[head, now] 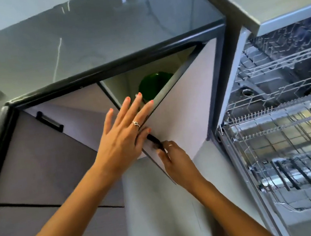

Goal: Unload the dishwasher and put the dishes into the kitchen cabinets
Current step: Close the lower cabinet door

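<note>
While a green dish [152,86] sits inside the open cabinet at the frame's centre, the left hand [121,132] lies flat with straight fingers against the door [182,113] edge, the right hand [174,156] grips its black handle [155,140], and the open dishwasher [286,127] fills the right side.

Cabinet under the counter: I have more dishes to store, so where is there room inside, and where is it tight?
Free patch: the pale cabinet interior left of the green dish, up to the divider. Tight: the gap by the door, where the left hand reaches in and the right hand holds the black handle.
</note>
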{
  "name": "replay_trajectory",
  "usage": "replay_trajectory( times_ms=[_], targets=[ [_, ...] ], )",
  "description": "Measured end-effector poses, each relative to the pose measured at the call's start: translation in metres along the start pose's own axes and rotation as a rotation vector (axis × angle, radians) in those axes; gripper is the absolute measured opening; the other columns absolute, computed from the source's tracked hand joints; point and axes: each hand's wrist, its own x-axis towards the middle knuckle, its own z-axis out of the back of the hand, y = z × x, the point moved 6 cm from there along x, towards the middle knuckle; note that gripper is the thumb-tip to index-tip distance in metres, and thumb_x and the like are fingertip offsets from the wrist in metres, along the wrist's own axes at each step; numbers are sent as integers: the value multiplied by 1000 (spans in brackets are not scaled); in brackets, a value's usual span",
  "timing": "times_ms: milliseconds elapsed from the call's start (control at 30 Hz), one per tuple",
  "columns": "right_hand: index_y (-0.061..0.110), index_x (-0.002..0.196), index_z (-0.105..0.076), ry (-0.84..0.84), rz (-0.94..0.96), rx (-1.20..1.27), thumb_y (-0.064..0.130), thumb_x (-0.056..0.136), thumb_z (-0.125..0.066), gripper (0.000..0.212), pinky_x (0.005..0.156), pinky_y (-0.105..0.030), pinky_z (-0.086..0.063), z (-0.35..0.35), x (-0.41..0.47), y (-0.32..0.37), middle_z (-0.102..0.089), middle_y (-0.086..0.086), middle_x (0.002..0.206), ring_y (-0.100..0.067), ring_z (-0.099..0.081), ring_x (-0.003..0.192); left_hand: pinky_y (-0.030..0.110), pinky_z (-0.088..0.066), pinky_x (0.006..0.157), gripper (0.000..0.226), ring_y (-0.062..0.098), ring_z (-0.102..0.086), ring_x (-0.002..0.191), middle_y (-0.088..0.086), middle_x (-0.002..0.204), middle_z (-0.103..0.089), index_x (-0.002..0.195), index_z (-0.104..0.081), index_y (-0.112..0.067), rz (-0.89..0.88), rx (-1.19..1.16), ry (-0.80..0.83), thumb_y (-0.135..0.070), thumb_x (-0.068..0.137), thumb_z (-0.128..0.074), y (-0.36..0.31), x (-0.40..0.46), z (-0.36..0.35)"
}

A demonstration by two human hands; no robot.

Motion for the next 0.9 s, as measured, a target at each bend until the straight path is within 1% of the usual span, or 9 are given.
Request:
replay_trajectory(
  times_ms=[67,133,200,267,400,533,633,767,900],
  targets=[
    [12,112,-56,41,59,-129,37,99,-39,33,78,-34,-50,0,15,11,-60,-5,110,-24,-61,94,51,-6,115,87,22,4,147,-5,159,3,150,-3,-35,56,30,57,-42,85,-61,18,16,10],
    [10,110,-57,138,109,-268,40,100,-38,37,78,-38,-51,-2,34,18,-61,-7,106,-26,-61,92,49,7,114,116,19,23,143,-9,154,25,146,16,-39,175,-22,162,-48,72,-73,41,36,14],
    [11,109,-57,212,174,-425,42,100,-37,39,77,-35,-49,-2,56,27,-63,-7,106,-27,-61,94,49,11,113,131,18,31,140,-9,152,32,142,27,-38,214,24,239,-54,64,-77,60,56,13],
    [12,109,-59,259,232,-544,42,99,-37,39,77,-32,-45,-6,79,38,-63,-8,109,-27,-59,98,50,10,113,136,16,31,139,-7,153,31,142,28,-36,232,73,299,-62,58,-76,81,73,10],
    [12,109,-60,294,313,-619,40,99,-39,36,80,-33,-44,-22,121,52,-63,-7,114,-28,-58,106,50,2,116,138,16,19,144,-7,156,25,141,27,-41,284,130,327,-75,49,-71,120,96,12],
    [11,112,-60,281,335,-585,33,100,-40,33,79,-33,-42,-29,157,63,-61,-8,117,-31,-58,107,43,-9,117,134,12,8,146,-12,158,15,143,20,-44,265,124,307,-70,52,-74,139,122,11],
    [13,120,-60,288,300,-538,29,101,-39,32,77,-33,-39,-34,177,68,-59,-8,121,-32,-57,109,38,-13,117,125,9,3,146,-16,158,8,147,10,-42,243,124,232,-66,57,-74,150,131,11],
    [11,119,-59,255,249,-498,30,102,-37,34,84,-35,-43,-39,198,69,-57,-9,123,-32,-56,111,40,-21,115,110,12,-13,145,-11,158,-10,150,-11,-34,225,154,83,-55,64,-76,155,132,5],
    [8,115,-60,166,298,-496,30,102,-37,34,77,-30,-41,-39,208,72,-60,-11,119,-33,-59,107,39,-31,111,96,18,-32,140,-4,154,-29,147,-31,-26,210,159,-112,-40,66,-81,158,132,1]
  ],
)
